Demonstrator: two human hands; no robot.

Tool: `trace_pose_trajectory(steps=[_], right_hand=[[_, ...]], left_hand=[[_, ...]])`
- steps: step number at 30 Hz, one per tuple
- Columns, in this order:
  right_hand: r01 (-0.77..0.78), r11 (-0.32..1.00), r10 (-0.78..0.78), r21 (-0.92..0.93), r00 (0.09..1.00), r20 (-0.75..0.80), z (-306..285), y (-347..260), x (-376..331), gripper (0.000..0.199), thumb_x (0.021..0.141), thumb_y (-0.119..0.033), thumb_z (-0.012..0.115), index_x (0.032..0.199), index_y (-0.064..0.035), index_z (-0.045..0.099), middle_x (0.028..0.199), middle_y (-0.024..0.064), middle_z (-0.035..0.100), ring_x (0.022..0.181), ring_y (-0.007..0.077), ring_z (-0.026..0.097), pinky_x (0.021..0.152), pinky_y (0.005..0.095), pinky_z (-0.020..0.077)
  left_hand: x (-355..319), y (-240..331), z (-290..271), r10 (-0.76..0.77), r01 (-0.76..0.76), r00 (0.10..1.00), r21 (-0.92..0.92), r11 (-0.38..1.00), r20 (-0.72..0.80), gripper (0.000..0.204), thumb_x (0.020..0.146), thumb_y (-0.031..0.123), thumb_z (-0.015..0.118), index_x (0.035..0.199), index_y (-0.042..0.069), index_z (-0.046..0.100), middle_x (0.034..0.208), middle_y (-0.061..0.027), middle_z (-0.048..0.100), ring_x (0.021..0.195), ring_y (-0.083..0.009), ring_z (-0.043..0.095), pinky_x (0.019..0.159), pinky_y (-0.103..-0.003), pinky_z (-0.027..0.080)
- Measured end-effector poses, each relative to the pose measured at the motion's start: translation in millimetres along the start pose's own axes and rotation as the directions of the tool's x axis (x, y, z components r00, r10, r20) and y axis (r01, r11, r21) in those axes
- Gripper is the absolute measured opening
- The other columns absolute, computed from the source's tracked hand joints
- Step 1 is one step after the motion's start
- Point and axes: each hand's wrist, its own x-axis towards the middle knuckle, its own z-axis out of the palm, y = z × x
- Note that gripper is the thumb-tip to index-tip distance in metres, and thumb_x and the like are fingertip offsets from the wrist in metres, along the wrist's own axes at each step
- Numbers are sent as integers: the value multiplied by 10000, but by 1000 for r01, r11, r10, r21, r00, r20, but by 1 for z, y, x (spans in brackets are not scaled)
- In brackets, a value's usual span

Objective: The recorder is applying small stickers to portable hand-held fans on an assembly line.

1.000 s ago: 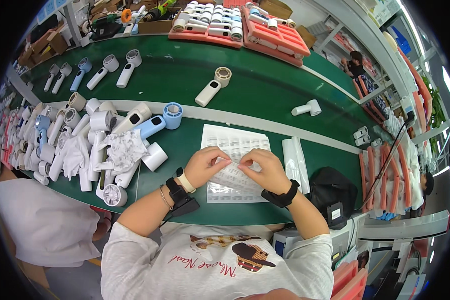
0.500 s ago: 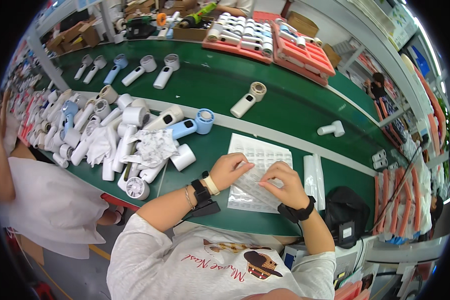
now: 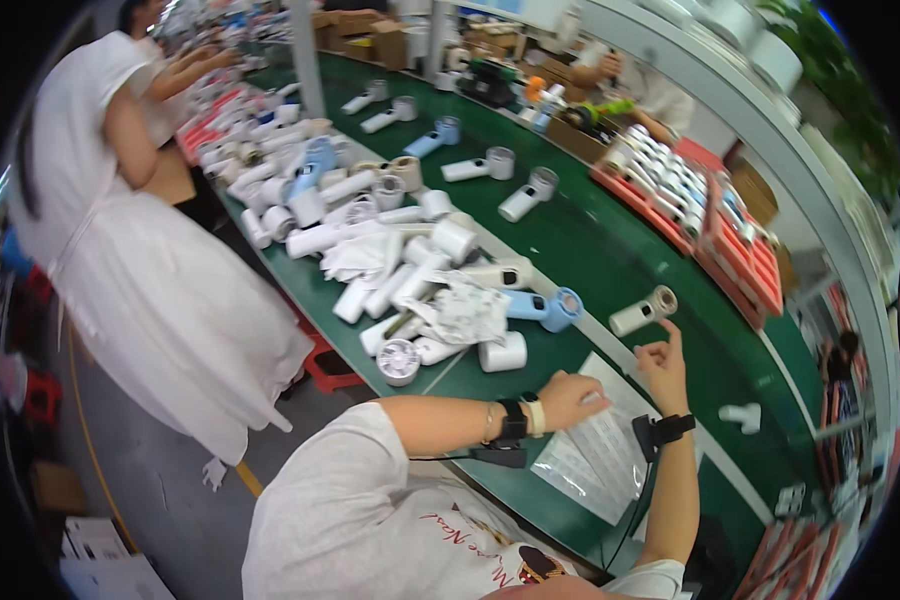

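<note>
Over a stack of label sheets (image 3: 582, 462), partly in clear plastic, my left hand (image 3: 568, 402) is closed, fingers curled together. A small pale spot shows at its fingertips, too blurred to name. Farther right, my right hand (image 3: 662, 370) is raised with the index finger stretched out and the other fingers bent. That fingertip is at the near edge of a cream handheld fan (image 3: 642, 312) lying on the green surface; whether they touch I cannot tell. Beside the sheets lie a blue handheld fan (image 3: 560, 308) and a white patterned cloth (image 3: 462, 306).
A heap of white handheld fans (image 3: 315, 238) covers the left of the bench. More fans (image 3: 527, 195) lie spaced along the far green strip. Pink trays (image 3: 660, 190) of fans stand at the back right. A person in white (image 3: 160, 270) stands at left; another person (image 3: 650, 95) sits opposite.
The view has swung left. My right hand has left the label sheets and reached forward to the cream fan, its index finger now extended. My left hand stays over the sheets, more tightly curled.
</note>
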Motion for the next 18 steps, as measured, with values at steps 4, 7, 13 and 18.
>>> trace_pose_trajectory(steps=[4,7,13,18], right_hand=[[-250,958,232,-138,963,-135,17,9,49,819,797,-224,696,1434,-82,201,831,112,628,686,171,615,618,280,482],[-280,902,146,-329,914,-377,33,44,74,955,744,-315,732,1459,-105,135,906,166,633,687,241,633,607,338,500],[-153,966,39,-209,884,-466,38,93,90,961,736,-206,697,1477,-178,87,1024,211,616,821,352,618,766,416,476],[-188,939,266,288,929,-258,-8,62,58,918,742,-117,637,1475,-244,98,948,125,574,658,223,588,523,323,489]], left_hand=[[1,7,-3,-75,69,988,43,997,134,264,883,380,578,807,129,603,709,-43,543,750,-224,546,729,-351,334],[0,8,-2,-53,45,987,58,997,151,256,880,382,579,807,138,604,703,-27,531,766,-212,543,732,-346,326],[-3,13,-4,-98,91,974,45,995,205,231,848,362,594,806,137,627,810,-43,594,886,-245,564,787,-393,342],[-5,6,-5,-124,123,980,16,992,154,225,848,355,594,819,135,630,822,-51,603,887,-254,568,797,-400,351]])
